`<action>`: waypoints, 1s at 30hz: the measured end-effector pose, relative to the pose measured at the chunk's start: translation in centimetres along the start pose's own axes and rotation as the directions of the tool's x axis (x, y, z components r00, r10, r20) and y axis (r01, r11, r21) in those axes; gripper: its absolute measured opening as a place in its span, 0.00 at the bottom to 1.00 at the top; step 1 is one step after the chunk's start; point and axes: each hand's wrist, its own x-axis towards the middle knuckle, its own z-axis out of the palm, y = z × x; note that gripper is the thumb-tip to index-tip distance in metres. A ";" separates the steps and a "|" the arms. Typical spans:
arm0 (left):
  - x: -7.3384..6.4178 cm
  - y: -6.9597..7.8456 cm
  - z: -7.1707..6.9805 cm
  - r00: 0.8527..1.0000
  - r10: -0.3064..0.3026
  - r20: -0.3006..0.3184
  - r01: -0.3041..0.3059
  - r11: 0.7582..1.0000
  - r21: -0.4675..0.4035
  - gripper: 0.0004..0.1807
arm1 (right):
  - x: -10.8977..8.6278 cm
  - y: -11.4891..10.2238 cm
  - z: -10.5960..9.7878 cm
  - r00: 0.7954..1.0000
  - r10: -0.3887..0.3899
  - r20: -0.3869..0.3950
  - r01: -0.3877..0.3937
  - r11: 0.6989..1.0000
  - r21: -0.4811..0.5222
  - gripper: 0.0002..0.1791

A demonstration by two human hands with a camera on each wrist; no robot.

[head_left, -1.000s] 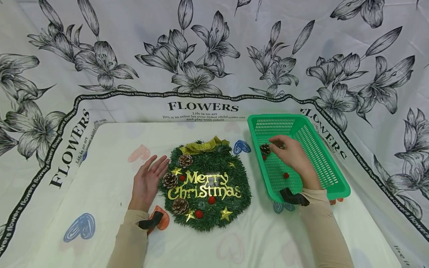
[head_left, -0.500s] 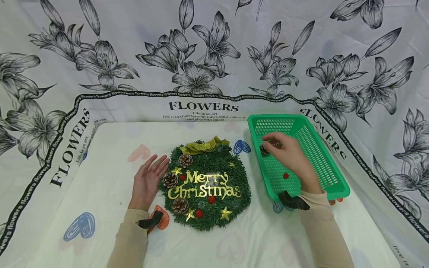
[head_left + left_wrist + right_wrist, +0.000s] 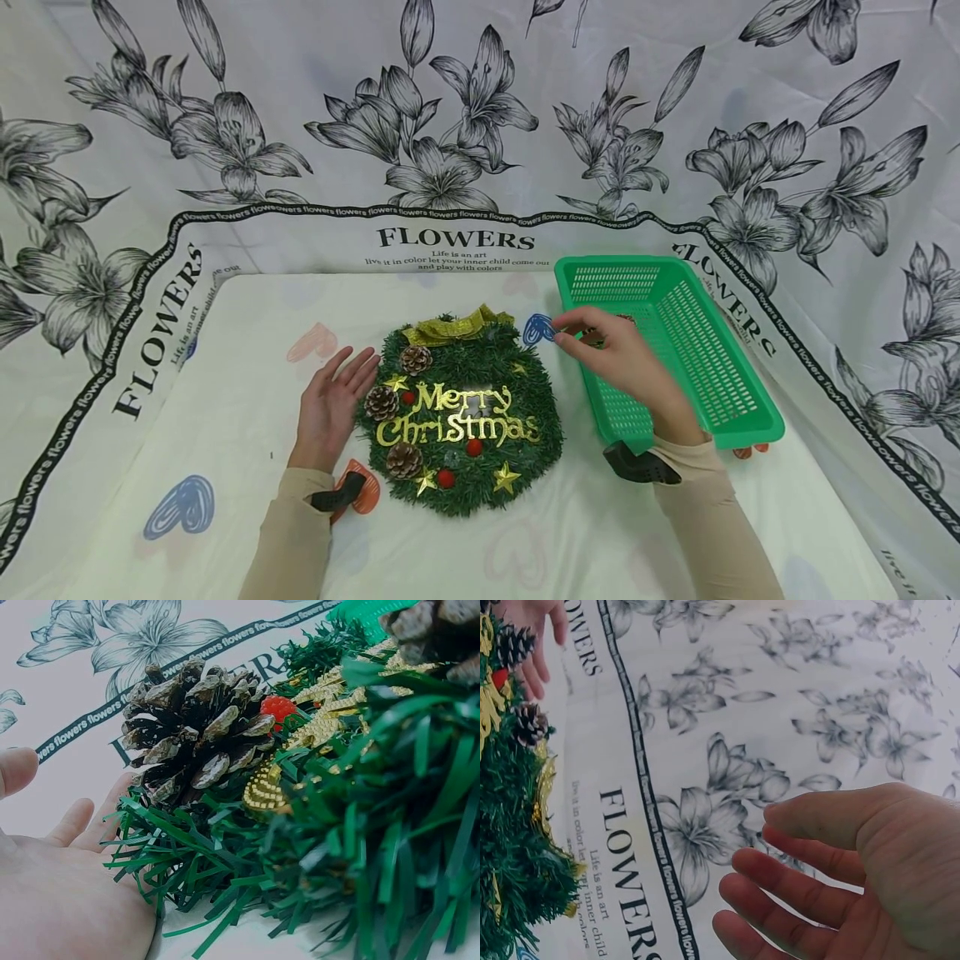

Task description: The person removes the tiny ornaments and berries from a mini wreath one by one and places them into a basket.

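Wreath [image 3: 468,357] of green tinsel lies flat on the white worktop [image 3: 255,375], between the person's two hands. The head view gives its whole face: gold "Merry Christmas" lettering [image 3: 453,429] across the middle, a gold ribbon [image 3: 459,330] at the far edge, three pine cones [image 3: 381,402] down the left side, gold stars [image 3: 506,478] and red balls [image 3: 446,479].

The left hand [image 3: 326,421] rests just beside the wreath's left edge, palm turned up, fingers straight and slightly apart; whether it touches the tinsel cannot be told. Only the left wrist view brings out the cone's pale-tipped scales and the beaded surface of the gold lettering.

The right hand [image 3: 626,358] hangs over the near-left rim of the green basket [image 3: 705,354], its fingers loosely bent, thumb and forefinger near each other with nothing seen between them. From the head, a dark pine cone shows in the basket past that hand, which hides much of the interior. The right wrist view reveals all the bent fingers one below another, with the left hand beyond the wreath.
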 end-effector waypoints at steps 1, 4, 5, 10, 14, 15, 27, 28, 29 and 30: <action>0.0 0.0 0.0 1.000 0.000 0.000 0.000 1.000 0.000 0.35 | 0.0 -0.1 0.1 1.000 -0.004 0.006 0.004 1.000 0.006 0.14; 0.1 0.0 0.0 1.000 0.001 -0.003 -0.001 1.000 0.004 0.35 | 0.0 -0.2 0.6 1.000 -0.013 0.010 0.013 1.000 0.005 0.13; 0.1 0.0 0.0 1.000 0.001 -0.002 -0.001 1.000 0.004 0.35 | 0.0 -0.2 0.7 1.000 -0.016 0.011 0.016 1.000 0.002 0.13; 0.1 0.0 -0.1 1.000 -0.010 -0.006 0.010 1.000 -0.001 0.35 | -0.2 -0.4 1.3 1.000 -0.012 0.026 0.012 1.000 0.016 0.13; 0.1 0.0 0.0 1.000 -0.018 -0.025 0.019 1.000 0.009 0.35 | -0.5 -0.5 1.7 0.999 -0.012 0.048 0.010 0.999 0.040 0.13; 0.1 0.0 0.0 1.000 -0.018 -0.022 0.018 1.000 0.007 0.35 | -0.6 -0.6 1.9 0.999 -0.019 0.051 0.016 0.999 0.043 0.13; 0.1 -0.1 0.0 1.000 -0.002 -0.007 0.002 1.000 -0.012 0.35 | -0.9 -0.9 3.9 0.991 -0.112 0.079 0.105 0.991 0.088 0.13; 0.1 -0.1 0.0 1.000 -0.005 -0.005 0.005 1.000 -0.012 0.35 | -0.9 -0.9 4.1 0.990 -0.117 0.082 0.110 0.990 0.090 0.13; 0.1 -0.1 0.0 1.000 -0.004 -0.007 0.004 1.000 -0.008 0.35 | -0.9 -1.0 4.2 0.989 -0.122 0.086 0.114 0.989 0.093 0.13; 0.1 -0.1 0.0 1.000 -0.007 -0.011 0.006 1.000 -0.003 0.36 | -0.9 -1.0 4.3 0.988 -0.126 0.089 0.118 0.989 0.092 0.13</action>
